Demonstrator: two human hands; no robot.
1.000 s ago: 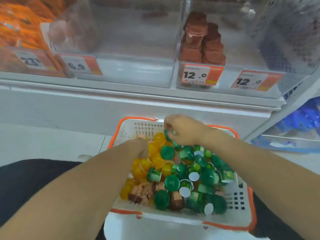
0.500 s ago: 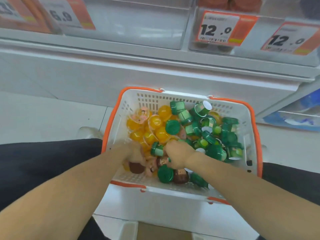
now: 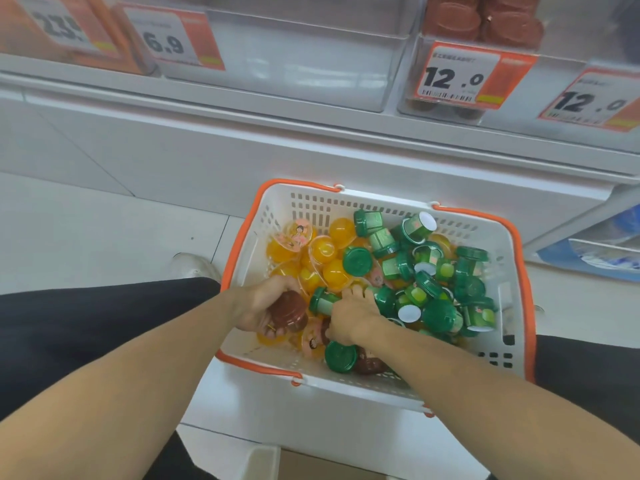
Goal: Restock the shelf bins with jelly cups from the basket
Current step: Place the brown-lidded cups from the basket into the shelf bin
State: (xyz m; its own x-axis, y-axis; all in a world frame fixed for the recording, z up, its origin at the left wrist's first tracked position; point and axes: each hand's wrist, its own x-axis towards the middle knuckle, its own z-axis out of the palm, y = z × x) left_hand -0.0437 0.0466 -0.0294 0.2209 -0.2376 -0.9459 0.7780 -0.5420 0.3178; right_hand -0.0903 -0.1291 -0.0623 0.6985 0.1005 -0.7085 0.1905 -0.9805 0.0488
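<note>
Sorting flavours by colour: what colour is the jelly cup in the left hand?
Dark brown: the jelly cup held in the left hand, seen in the head view.

You are in a shop aisle. At twelve o'clock clear shelf bins (image 3: 304, 64) carry orange price tags (image 3: 460, 76) with barcodes, reading 12.0 and 6.9. At five o'clock an orange-rimmed shopping basket (image 3: 519, 271) holds loose jelly cups (image 3: 356, 261), and white floor tiles (image 3: 86, 230) lie at nine o'clock.

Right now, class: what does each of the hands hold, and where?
Left hand grips a brown jelly cup round its sides. Right hand is buried among cups; cannot tell.
</note>
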